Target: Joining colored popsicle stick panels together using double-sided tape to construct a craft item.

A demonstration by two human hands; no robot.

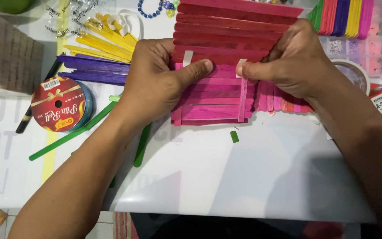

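A white table point(244, 177) is strewn with craft supplies. At upper centre, the left hand point(155, 82) and right hand point(288, 59) are both closed on a red and pink craft-stick panel point(217, 95), thumbs pressed on its face. Purple sticks point(93, 68), yellow sticks point(96, 42) and a ribbon spool point(58, 104) lie at left, green sticks point(74, 132) below them.

Left hand point(153, 82) gripping the left edge of the pink stick panel point(213, 99), thumb pressed flat on it, right hand point(295, 59) opposite, thumb tip facing, forearms angling in from below
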